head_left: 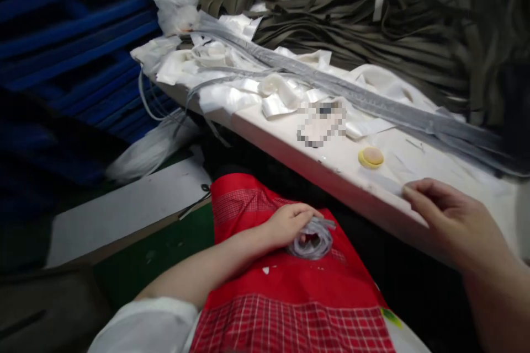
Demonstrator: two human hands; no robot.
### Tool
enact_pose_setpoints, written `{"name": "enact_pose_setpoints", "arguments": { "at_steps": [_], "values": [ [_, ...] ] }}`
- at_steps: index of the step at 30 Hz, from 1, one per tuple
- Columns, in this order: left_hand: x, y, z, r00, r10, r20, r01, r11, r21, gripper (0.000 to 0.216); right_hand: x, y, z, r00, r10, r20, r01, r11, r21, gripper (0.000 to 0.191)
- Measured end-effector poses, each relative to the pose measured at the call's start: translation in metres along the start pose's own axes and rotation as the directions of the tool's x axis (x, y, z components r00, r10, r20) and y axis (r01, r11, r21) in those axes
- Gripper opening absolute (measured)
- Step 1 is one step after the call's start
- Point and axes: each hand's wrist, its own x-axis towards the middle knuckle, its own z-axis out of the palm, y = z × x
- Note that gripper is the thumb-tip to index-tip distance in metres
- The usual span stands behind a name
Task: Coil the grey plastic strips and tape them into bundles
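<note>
My left hand [290,223] rests on my lap over a red checked apron [290,292], its fingers curled round a small coil of grey strip [312,240]. My right hand [451,220] hovers at the near edge of the white table [331,168], fingers bent and close together, with nothing visible in them. A small yellow round object [371,157] lies on the table just left of that hand. Long grey strips [351,94] run diagonally across the tabletop.
White fabric pieces [232,74] and a clear plastic bag [174,0] crowd the table's far left end. A heap of dark olive straps [393,16] lies behind. Blue crates [62,27] stand at left. A white board [124,209] and scissors [196,201] lie below.
</note>
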Motion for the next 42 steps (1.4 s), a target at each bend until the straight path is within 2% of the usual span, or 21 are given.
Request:
{"name": "enact_pose_setpoints", "arguments": {
  "at_steps": [1,2,4,6,11,16,21,24,27,29,31,34,38,42],
  "values": [
    [0.001,0.000,0.000,1.000,-0.018,0.004,0.018,1.000,-0.024,0.032,-0.011,-0.012,0.009,0.989,-0.066,0.134,0.062,0.997,0.037,0.034],
    [0.001,-0.001,0.000,0.999,-0.037,0.009,0.037,0.998,-0.048,0.032,-0.021,-0.022,0.017,0.955,-0.140,0.262,0.123,0.989,0.079,0.031],
    [0.000,0.000,-0.001,0.998,-0.067,0.016,0.068,0.993,-0.095,0.033,-0.037,-0.031,0.031,0.862,-0.244,0.444,0.209,0.970,0.127,0.027],
    [-0.001,0.000,-0.001,0.997,-0.081,0.013,0.082,0.990,-0.119,0.033,-0.045,-0.033,0.039,0.799,-0.269,0.538,0.269,0.960,0.081,0.026],
    [-0.002,-0.001,-0.002,0.998,-0.061,0.018,0.062,0.994,-0.087,0.033,-0.046,-0.040,0.045,0.719,-0.239,0.653,0.418,0.899,-0.132,0.029],
    [-0.001,-0.004,-0.002,1.000,-0.014,0.023,0.014,1.000,-0.006,0.036,-0.044,-0.057,0.051,0.755,-0.193,0.627,0.508,0.777,-0.373,0.022],
    [-0.004,-0.001,0.000,0.999,0.040,0.035,-0.045,0.986,0.163,0.040,-0.043,-0.074,0.076,0.746,-0.248,0.618,0.584,0.691,-0.426,0.015],
    [-0.007,0.003,0.001,0.994,0.108,0.004,-0.105,0.960,0.259,0.038,-0.038,-0.077,0.091,0.757,-0.273,0.593,0.593,0.667,-0.451,0.018],
    [-0.008,0.005,0.000,0.987,0.151,-0.050,-0.128,0.941,0.313,0.035,-0.032,-0.070,0.091,0.794,-0.247,0.556,0.542,0.701,-0.464,0.021],
    [-0.008,0.005,-0.002,0.988,0.138,-0.070,-0.110,0.943,0.313,0.036,-0.029,-0.062,0.083,0.800,-0.230,0.554,0.501,0.765,-0.406,0.018],
    [-0.009,0.005,-0.004,0.988,0.138,-0.071,-0.107,0.937,0.332,0.036,-0.027,-0.053,0.074,0.784,-0.246,0.570,0.461,0.846,-0.269,0.016],
    [-0.010,0.009,-0.004,0.978,0.205,-0.028,-0.176,0.898,0.404,0.035,-0.024,-0.044,0.069,0.791,-0.277,0.546,0.367,0.928,-0.060,0.020],
    [-0.013,0.017,0.004,0.944,0.328,0.029,-0.299,0.818,0.492,0.028,-0.017,-0.037,0.081,0.849,-0.264,0.459,0.229,0.965,0.131,0.024],
    [-0.017,0.018,0.010,0.936,0.351,-0.023,-0.297,0.822,0.486,0.025,-0.005,-0.028,0.101,0.867,-0.187,0.462,0.043,0.952,0.304,0.036]
  ]
}}
